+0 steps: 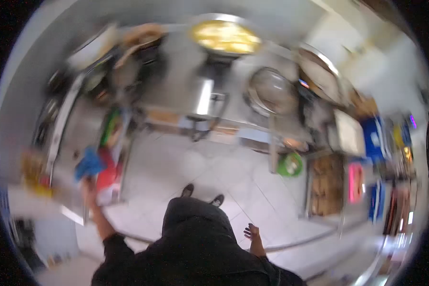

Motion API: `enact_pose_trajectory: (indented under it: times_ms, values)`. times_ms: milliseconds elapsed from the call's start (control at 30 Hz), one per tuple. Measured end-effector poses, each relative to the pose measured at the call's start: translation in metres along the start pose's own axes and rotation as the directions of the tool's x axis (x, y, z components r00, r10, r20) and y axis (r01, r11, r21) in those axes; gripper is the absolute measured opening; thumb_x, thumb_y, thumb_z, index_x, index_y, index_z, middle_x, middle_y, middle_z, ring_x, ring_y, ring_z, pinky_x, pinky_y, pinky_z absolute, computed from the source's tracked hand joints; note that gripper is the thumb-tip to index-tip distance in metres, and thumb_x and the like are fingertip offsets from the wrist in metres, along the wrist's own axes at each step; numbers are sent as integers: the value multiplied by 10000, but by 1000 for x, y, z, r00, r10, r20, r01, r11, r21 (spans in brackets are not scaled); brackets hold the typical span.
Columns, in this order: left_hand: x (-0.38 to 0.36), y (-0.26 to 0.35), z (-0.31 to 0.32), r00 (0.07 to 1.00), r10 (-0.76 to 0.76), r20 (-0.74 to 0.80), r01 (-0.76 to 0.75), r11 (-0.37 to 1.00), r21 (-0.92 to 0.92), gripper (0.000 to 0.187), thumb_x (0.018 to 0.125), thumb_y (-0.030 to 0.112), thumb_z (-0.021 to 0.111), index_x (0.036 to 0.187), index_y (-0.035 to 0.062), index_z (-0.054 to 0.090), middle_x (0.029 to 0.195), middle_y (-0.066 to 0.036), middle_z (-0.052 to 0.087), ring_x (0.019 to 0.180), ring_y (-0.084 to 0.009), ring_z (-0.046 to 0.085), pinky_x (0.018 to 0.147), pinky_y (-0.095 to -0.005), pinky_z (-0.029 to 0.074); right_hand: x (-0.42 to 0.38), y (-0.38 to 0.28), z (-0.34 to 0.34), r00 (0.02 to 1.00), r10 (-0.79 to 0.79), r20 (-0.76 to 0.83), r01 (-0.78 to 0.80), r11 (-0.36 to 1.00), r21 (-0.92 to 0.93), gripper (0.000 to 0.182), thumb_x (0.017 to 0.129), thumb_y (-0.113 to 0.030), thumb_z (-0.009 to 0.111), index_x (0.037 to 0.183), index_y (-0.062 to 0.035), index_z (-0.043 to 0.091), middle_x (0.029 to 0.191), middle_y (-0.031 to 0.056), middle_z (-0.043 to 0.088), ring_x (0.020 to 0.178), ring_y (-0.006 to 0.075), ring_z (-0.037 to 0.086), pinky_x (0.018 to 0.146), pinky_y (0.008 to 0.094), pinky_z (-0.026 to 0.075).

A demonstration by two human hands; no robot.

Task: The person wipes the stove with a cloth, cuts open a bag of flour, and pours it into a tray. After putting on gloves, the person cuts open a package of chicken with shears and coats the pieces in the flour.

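Two hands out: left hand [86,185] looks closed on a blue cloth [88,163] at the steel table [66,112] edge, right hand [251,232] hangs open and empty over the tiled floor [176,162], so I'd say grip that cloth firmly, it's blurry.
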State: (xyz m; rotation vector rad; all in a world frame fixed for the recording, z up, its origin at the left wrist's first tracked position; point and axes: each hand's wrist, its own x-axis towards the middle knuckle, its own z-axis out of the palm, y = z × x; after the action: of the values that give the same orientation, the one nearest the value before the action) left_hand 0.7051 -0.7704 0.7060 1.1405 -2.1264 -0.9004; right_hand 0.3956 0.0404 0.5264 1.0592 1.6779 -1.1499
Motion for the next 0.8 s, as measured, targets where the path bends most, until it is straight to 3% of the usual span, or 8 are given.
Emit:
enact_pose_trajectory:
  times_ms: [33,67,233,367,467,600,700,800]
  values:
    - [22,-24,-30,992,-126,18,115,825,-554,301,948,87,549,1228,-20,540,1201,-175,611,1083,-244,593,919,-388,477,-9,3,1,997,17,-79,-20,999,-35,469,889,-371,579,1274,-111,519,1123,138,618,921,316,639,744,473,504]
    - [11,12,-46,964,210,-163,-231,964,-128,315,949,83,538,1228,-63,525,1238,-194,584,1109,-257,573,971,-379,466,-15,9,-1,996,14,-84,-15,1000,-14,467,890,-365,579,1267,-95,526,1119,140,624,915,304,644,745,461,506]
    - [48,-90,-49,802,-592,-81,437,673,-597,293,936,169,545,1160,-19,548,1152,-182,591,1027,-295,575,928,-436,470,-50,11,34,995,-61,-79,63,998,25,471,890,-362,586,1248,-57,552,1128,136,640,923,265,648,745,437,513]
    - [-8,-112,114,492,-790,365,801,246,-546,250,944,266,502,1093,82,580,1048,-154,606,921,-283,587,834,-451,485,-61,19,66,983,-181,15,182,979,-92,445,894,-369,599,1207,-53,591,1090,128,666,876,242,653,711,400,528]
    - [-58,-65,265,170,-467,868,977,-37,-211,244,951,338,469,1044,157,604,970,-133,618,842,-274,597,764,-462,497,-69,38,73,986,-159,53,162,984,-71,417,907,-358,586,1194,-56,594,1070,112,669,853,234,659,702,395,526]
    - [-123,166,444,214,-137,967,355,933,53,338,906,298,609,1167,91,555,1030,-71,638,894,-232,623,796,-386,506,-58,81,51,1000,-15,7,14,997,75,398,912,-335,574,1190,-50,592,1078,108,668,867,230,659,705,402,518]
    - [-161,292,513,206,366,908,-194,924,-329,274,905,198,600,1113,21,590,911,-78,660,826,-202,633,785,-324,517,-46,116,17,995,103,0,-100,966,240,398,914,-322,561,1211,-57,583,1116,109,661,893,237,651,745,416,507]
    - [-184,339,567,105,364,926,-9,931,-365,250,893,158,597,1088,1,585,921,-104,675,860,-184,645,782,-311,519,-36,139,-21,989,143,-37,-121,927,355,419,903,-317,568,1233,-59,566,1072,93,654,852,231,647,737,420,510]
